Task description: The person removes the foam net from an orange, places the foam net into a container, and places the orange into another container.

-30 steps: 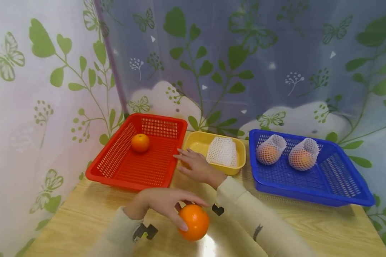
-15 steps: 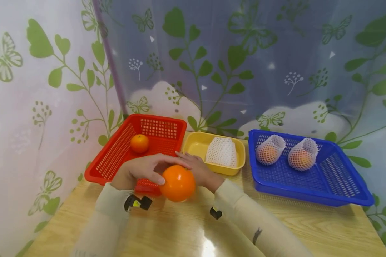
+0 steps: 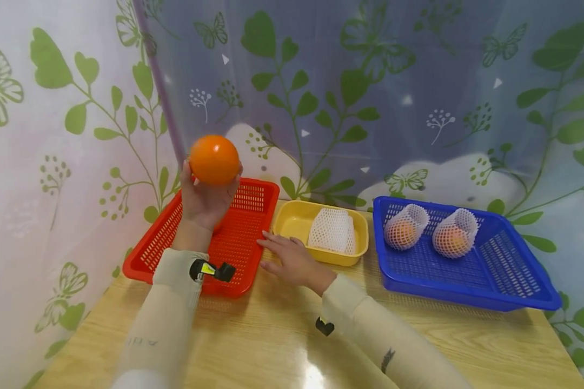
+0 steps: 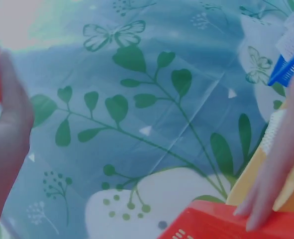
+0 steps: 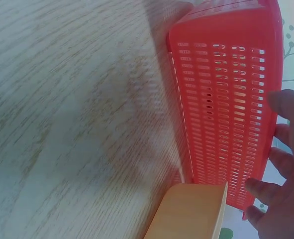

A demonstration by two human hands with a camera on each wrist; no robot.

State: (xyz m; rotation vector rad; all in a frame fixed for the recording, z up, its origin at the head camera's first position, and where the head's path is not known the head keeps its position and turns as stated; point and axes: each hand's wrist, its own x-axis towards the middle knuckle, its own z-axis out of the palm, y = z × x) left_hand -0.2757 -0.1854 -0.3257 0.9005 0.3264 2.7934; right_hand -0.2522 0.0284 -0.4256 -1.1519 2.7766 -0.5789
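While above a red basket [image 3: 238, 237], left hand [image 3: 206, 206] cupped round an orange [image 3: 215, 160], right hand [image 3: 291, 260] relaxed at the rim [image 3: 271, 210].

Tray [image 3: 292, 224] between two baskets [image 3: 240, 235] [image 3: 418, 275]

There are two baskets [image 3: 240, 243] [image 3: 420, 273], one tray [image 3: 292, 220], two net-wrapped fruits [image 3: 401, 233] [image 3: 451, 240], one held orange [image 3: 214, 159], two hands [image 3: 206, 202] [image 3: 292, 260].
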